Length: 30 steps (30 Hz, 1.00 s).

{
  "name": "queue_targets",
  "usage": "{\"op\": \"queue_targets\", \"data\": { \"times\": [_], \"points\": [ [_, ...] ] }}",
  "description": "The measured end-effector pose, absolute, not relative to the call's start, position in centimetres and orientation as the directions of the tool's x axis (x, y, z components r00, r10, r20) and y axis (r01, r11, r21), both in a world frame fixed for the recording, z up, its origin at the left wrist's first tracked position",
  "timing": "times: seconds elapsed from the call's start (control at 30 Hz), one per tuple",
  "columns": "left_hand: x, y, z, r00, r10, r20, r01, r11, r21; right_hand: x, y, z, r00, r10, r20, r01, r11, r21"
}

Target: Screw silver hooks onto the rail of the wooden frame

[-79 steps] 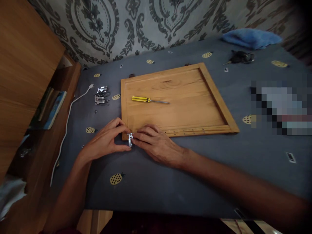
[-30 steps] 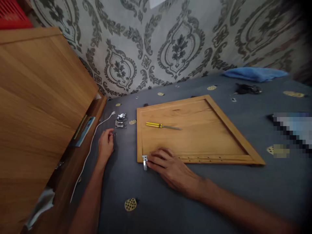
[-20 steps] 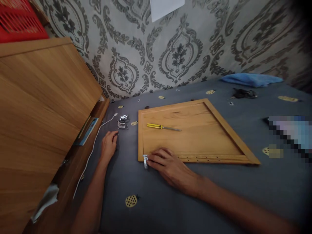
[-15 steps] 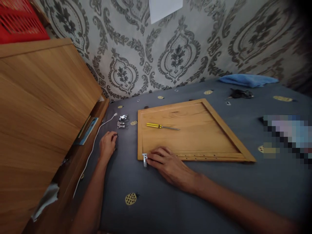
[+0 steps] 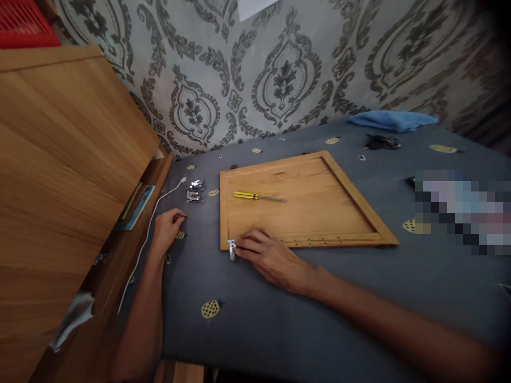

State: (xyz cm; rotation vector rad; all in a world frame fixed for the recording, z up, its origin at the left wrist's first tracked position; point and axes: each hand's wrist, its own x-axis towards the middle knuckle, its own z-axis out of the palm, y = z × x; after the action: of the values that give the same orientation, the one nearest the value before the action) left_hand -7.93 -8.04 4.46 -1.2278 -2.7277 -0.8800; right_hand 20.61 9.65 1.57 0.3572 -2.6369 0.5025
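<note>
A framed wooden door panel [image 5: 303, 197] lies flat on the dark bedsheet. At its near left corner sits a silver hinge [image 5: 232, 249], one end on the frame and the other past the edge. My right hand [image 5: 271, 258] rests on the near rail, its fingertips closed against the hinge. Over the sheet to the left, my left hand [image 5: 167, 229] pinches a small, thin dark piece that looks like a screw [image 5: 184, 216]. A screwdriver with a yellow handle [image 5: 246, 196] lies on the panel. Several more metal hinges [image 5: 195, 192] lie beyond my left hand.
A wooden cabinet [image 5: 67, 159] stands at the left, with a white cable [image 5: 149, 234] running along its base. A blue cloth [image 5: 393, 121] and a black tangled item [image 5: 381, 142] lie at the back right. A blurred-out device [image 5: 459, 207] is at the right.
The view has shifted slightly, so everything sits a little higher and further left. My left hand still pinches the small piece, raised slightly clear of the sheet; my right hand stays at the hinge.
</note>
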Motion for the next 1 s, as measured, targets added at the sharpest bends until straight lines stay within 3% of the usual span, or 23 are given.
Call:
{"op": "queue_targets", "data": {
  "times": [0.37, 0.67, 1.0],
  "points": [
    [-8.1, -8.0, 4.7, -0.665, 0.728, 0.169, 0.651, 0.453, 0.609, 20.8, 9.5, 2.3, -0.897, -0.177, 0.406, -0.310, 0.905, -0.291],
    [-8.2, -8.2, 5.6, -0.712, 0.667, 0.219, 0.591, 0.401, 0.700, 20.9, 9.6, 2.3, -0.901, -0.175, 0.396, -0.304, 0.908, -0.289],
    [-6.2, -6.9, 5.3, -0.658, 0.733, 0.170, 0.596, 0.369, 0.713, 20.7, 9.6, 2.1, -0.894, -0.173, 0.414, -0.306, 0.910, -0.280]
  ]
}}
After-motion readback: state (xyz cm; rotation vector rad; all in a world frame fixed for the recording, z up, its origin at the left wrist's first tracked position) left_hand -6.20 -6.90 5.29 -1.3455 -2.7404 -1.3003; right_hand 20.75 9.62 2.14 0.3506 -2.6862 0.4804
